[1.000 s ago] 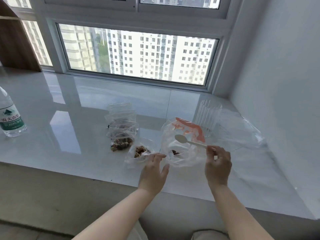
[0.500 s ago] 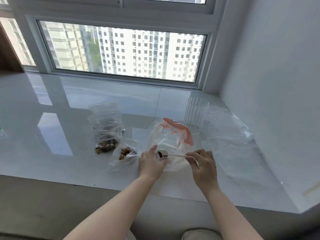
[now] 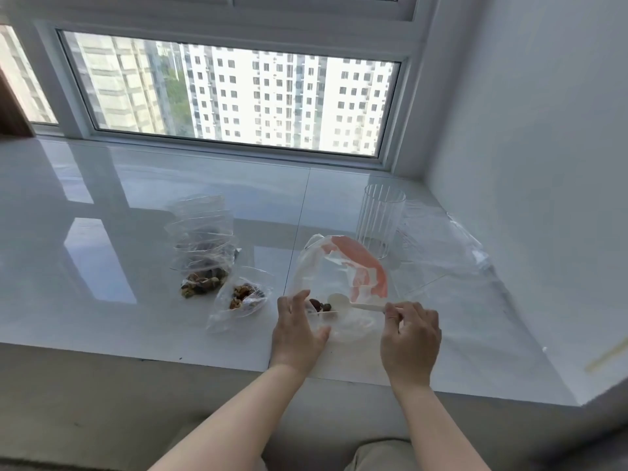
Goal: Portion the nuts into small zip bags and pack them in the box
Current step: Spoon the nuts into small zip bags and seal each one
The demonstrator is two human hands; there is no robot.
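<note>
Standing beside the person, I see the filled bags (image 3: 200, 246) lying in an overlapping row well to the left of the left hand, nuts showing dark through the plastic. Nearer, just left of that hand, one small bag (image 3: 242, 297) lies open-looking with a clump of nuts inside; whether its zip is closed I cannot tell.

The left hand (image 3: 297, 329) rests on the near edge of the big bag (image 3: 336, 277), fingers spread and fairly straight, pinning the plastic to the surface (image 3: 102, 266). Between the hands, a few last nuts (image 3: 319, 305) sit inside the big bag just past the left fingertips. The right hand (image 3: 409, 338) pinches the handle of the spoon (image 3: 353, 303), its bowl beside those nuts.

A second ago the spoon was lifted and empty above the bag; half a second ago it had dipped in with something dark in the bowl. Now the bowl looks pale and empty next to the nuts, so I judge the scoop slipped or is being retried. The supply is nearly gone, so portioning seems close to done.

Beyond the right hand stands a clear ribbed box (image 3: 380, 222), nothing visible in it; packing has not started. Loose plastic film (image 3: 441, 253) sprawls to its right.
</note>
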